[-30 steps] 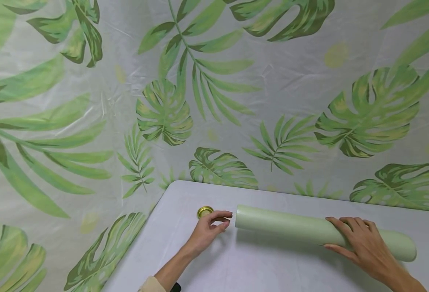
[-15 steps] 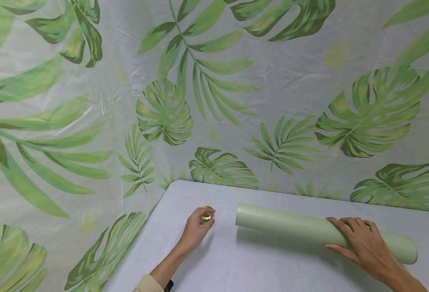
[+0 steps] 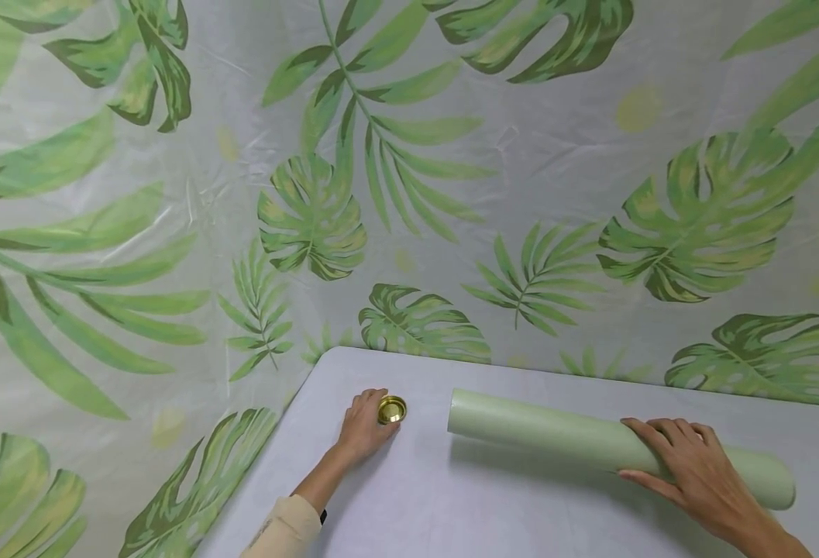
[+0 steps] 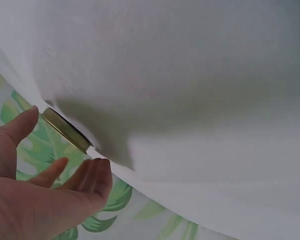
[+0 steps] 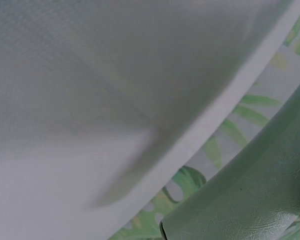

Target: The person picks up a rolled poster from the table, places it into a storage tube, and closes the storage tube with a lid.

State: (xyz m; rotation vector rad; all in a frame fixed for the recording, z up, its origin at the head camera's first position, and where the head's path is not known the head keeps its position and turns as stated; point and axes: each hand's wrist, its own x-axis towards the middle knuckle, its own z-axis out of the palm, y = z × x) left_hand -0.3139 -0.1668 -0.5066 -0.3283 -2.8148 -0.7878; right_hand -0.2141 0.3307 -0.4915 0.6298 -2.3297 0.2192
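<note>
A gold jar lid (image 3: 392,409) lies on the white table, its hollow side up in the head view. My left hand (image 3: 367,426) is at its left side, thumb and fingers spread around the rim. In the left wrist view small gaps show between the fingertips (image 4: 104,167) and the lid (image 4: 67,131). To the right, my right hand (image 3: 695,473) grips a pale green rolled-up mat (image 3: 535,422) from above, thumb on the near side. The mat (image 5: 240,195) has a leather-like grain in the right wrist view, where only a sliver of the hand shows.
The white-covered table (image 3: 493,504) has a rounded back-left corner. Behind it and to the left hangs a leaf-patterned sheet (image 3: 437,194). The mat's left end stops a short way right of the lid.
My left hand has moved left from beside the mat's end, passed over the lid, and is now at its left side. The right hand keeps its grip, and the mat has barely shifted.
</note>
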